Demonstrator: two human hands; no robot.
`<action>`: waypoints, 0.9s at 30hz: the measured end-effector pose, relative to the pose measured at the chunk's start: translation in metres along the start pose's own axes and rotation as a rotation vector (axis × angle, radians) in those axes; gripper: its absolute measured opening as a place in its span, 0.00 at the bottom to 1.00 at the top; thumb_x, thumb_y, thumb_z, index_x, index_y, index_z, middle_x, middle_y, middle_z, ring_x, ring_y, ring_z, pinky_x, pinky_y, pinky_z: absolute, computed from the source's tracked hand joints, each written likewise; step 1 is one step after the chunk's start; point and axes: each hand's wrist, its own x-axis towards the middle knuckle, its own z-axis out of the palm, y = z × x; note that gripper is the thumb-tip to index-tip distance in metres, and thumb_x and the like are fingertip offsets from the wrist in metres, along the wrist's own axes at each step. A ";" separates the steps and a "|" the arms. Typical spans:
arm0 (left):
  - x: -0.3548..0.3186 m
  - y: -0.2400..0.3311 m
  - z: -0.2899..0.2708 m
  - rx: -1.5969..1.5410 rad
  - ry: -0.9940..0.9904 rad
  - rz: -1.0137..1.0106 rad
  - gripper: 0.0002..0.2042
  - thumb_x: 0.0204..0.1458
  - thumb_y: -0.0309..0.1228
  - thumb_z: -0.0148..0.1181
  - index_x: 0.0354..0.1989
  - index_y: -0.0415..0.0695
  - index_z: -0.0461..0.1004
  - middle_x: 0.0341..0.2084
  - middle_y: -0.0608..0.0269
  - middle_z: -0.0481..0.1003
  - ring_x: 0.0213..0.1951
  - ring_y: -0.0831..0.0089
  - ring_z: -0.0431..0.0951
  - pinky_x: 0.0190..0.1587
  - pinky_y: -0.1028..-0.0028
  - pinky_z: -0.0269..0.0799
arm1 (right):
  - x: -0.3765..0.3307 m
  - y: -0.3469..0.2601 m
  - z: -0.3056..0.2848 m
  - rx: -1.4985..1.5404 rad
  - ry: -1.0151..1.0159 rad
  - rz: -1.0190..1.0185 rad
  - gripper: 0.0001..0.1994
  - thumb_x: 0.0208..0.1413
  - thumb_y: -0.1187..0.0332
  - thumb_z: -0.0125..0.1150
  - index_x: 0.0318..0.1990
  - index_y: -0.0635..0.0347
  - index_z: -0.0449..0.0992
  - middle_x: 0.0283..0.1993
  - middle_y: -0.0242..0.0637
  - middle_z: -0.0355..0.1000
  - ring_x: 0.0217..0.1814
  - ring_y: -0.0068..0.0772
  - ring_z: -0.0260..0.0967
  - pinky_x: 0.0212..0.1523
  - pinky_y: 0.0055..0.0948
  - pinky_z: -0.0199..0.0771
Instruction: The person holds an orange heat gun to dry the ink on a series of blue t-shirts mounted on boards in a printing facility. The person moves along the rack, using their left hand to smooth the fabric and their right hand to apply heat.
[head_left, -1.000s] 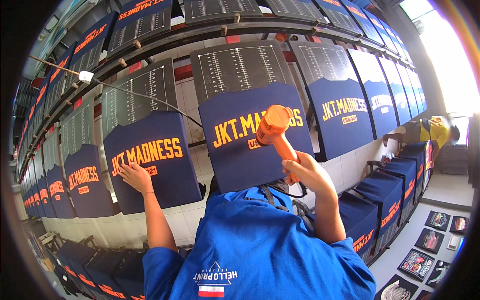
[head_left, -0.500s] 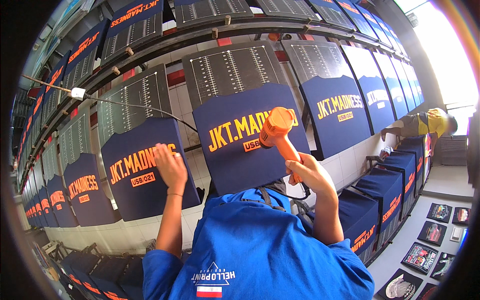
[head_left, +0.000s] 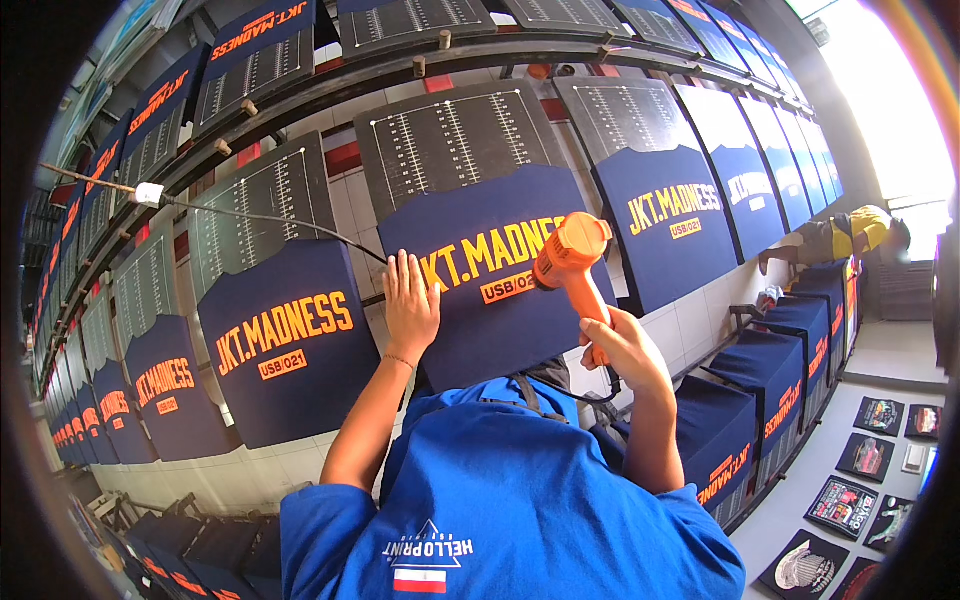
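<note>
My right hand [head_left: 628, 350] is wrapped round the handle of an orange heat gun [head_left: 572, 262]. Its head is over the right part of the print on a navy shirt [head_left: 490, 345], covering some of the lettering. The shirt lies flat on a black board [head_left: 440, 135] marked with white scales, and its print is yellow-orange. My left hand [head_left: 411, 312], fingers stretched out, is at the left edge of the same print and holds nothing. Whether its palm presses on the cloth or hovers just above it, I cannot tell.
A dark cord [head_left: 270, 215] with a white block [head_left: 148, 193] crosses the boards at left. More printed navy shirts [head_left: 285, 350] on boards line both sides. Metal rails [head_left: 330, 62] run behind them. A person in yellow [head_left: 862, 235] bends over boards at far right.
My left hand has moved right, from the neighbouring shirt's print to the left edge of the middle shirt's print. The heat gun has shifted slightly right.
</note>
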 end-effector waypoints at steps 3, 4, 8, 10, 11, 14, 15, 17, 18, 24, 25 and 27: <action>-0.007 0.008 -0.002 -0.010 -0.001 0.022 0.31 0.66 0.42 0.41 0.69 0.30 0.54 0.71 0.40 0.51 0.74 0.46 0.46 0.74 0.51 0.41 | -0.004 0.002 0.001 -0.005 0.044 -0.008 0.14 0.62 0.61 0.59 0.39 0.66 0.70 0.29 0.32 0.69 0.22 0.21 0.70 0.24 0.22 0.73; -0.010 0.008 0.000 -0.019 -0.005 0.018 0.31 0.66 0.42 0.41 0.70 0.30 0.53 0.71 0.41 0.51 0.74 0.46 0.45 0.74 0.51 0.41 | -0.003 0.003 -0.006 -0.001 0.016 0.030 0.14 0.62 0.61 0.58 0.39 0.66 0.70 0.29 0.32 0.69 0.22 0.21 0.70 0.24 0.22 0.73; -0.019 0.011 -0.004 -0.044 -0.027 0.037 0.31 0.66 0.43 0.40 0.70 0.30 0.53 0.72 0.42 0.51 0.74 0.46 0.45 0.74 0.50 0.40 | 0.001 0.007 0.000 -0.014 0.056 -0.036 0.13 0.62 0.62 0.57 0.38 0.65 0.70 0.28 0.32 0.69 0.23 0.21 0.70 0.24 0.23 0.72; -0.023 0.011 -0.004 -0.040 -0.029 0.050 0.31 0.66 0.43 0.41 0.69 0.30 0.53 0.71 0.42 0.51 0.74 0.46 0.46 0.73 0.50 0.40 | 0.005 0.005 -0.001 0.024 0.005 -0.033 0.13 0.61 0.62 0.58 0.39 0.65 0.70 0.29 0.32 0.69 0.23 0.21 0.70 0.25 0.23 0.73; -0.025 0.011 -0.004 -0.038 -0.029 0.057 0.31 0.66 0.43 0.41 0.69 0.30 0.54 0.71 0.42 0.52 0.73 0.46 0.46 0.73 0.50 0.41 | 0.008 0.004 -0.001 0.043 -0.021 -0.032 0.13 0.61 0.62 0.59 0.39 0.65 0.70 0.29 0.32 0.69 0.23 0.21 0.70 0.25 0.23 0.73; -0.032 0.012 -0.003 -0.041 -0.013 0.067 0.31 0.66 0.42 0.43 0.69 0.30 0.54 0.71 0.41 0.53 0.73 0.45 0.47 0.73 0.49 0.42 | 0.012 0.002 0.006 0.051 0.022 -0.037 0.13 0.61 0.62 0.58 0.40 0.65 0.70 0.30 0.32 0.69 0.23 0.21 0.70 0.25 0.22 0.72; -0.034 0.013 -0.004 -0.041 -0.019 0.073 0.31 0.65 0.42 0.43 0.69 0.30 0.54 0.71 0.41 0.53 0.73 0.45 0.48 0.73 0.49 0.42 | 0.013 0.002 0.011 0.036 0.046 -0.046 0.13 0.61 0.62 0.58 0.40 0.65 0.70 0.30 0.32 0.69 0.23 0.21 0.70 0.25 0.22 0.72; -0.040 0.017 -0.007 -0.041 -0.033 0.084 0.31 0.65 0.42 0.45 0.69 0.31 0.54 0.70 0.41 0.53 0.73 0.45 0.48 0.73 0.49 0.43 | 0.015 0.003 0.013 0.008 0.028 -0.053 0.13 0.62 0.62 0.58 0.41 0.65 0.70 0.30 0.32 0.68 0.23 0.21 0.69 0.26 0.22 0.72; -0.044 0.018 -0.007 -0.023 -0.045 0.088 0.32 0.65 0.42 0.46 0.70 0.32 0.53 0.71 0.42 0.52 0.73 0.45 0.49 0.73 0.49 0.43 | 0.014 0.001 0.009 0.028 0.001 -0.047 0.13 0.62 0.62 0.57 0.40 0.65 0.70 0.30 0.32 0.68 0.23 0.21 0.69 0.26 0.22 0.72; -0.059 0.027 -0.005 -0.099 -0.065 0.095 0.33 0.64 0.41 0.48 0.72 0.34 0.50 0.71 0.42 0.51 0.73 0.45 0.48 0.73 0.50 0.43 | 0.013 0.009 0.009 0.015 0.024 -0.063 0.14 0.61 0.61 0.59 0.41 0.65 0.70 0.30 0.32 0.69 0.23 0.20 0.70 0.25 0.22 0.72; -0.060 0.028 -0.004 -0.102 -0.062 0.097 0.33 0.63 0.41 0.49 0.71 0.33 0.50 0.71 0.42 0.51 0.73 0.45 0.48 0.73 0.51 0.43 | 0.010 0.008 0.006 0.040 0.018 -0.044 0.14 0.61 0.62 0.59 0.41 0.65 0.70 0.30 0.32 0.69 0.23 0.20 0.70 0.25 0.22 0.72; -0.060 0.029 -0.004 -0.117 -0.066 0.081 0.33 0.63 0.41 0.49 0.71 0.32 0.50 0.71 0.40 0.50 0.73 0.43 0.47 0.73 0.50 0.42 | 0.002 0.002 -0.001 0.089 0.004 -0.007 0.13 0.62 0.63 0.58 0.40 0.66 0.70 0.30 0.32 0.69 0.23 0.21 0.70 0.25 0.22 0.72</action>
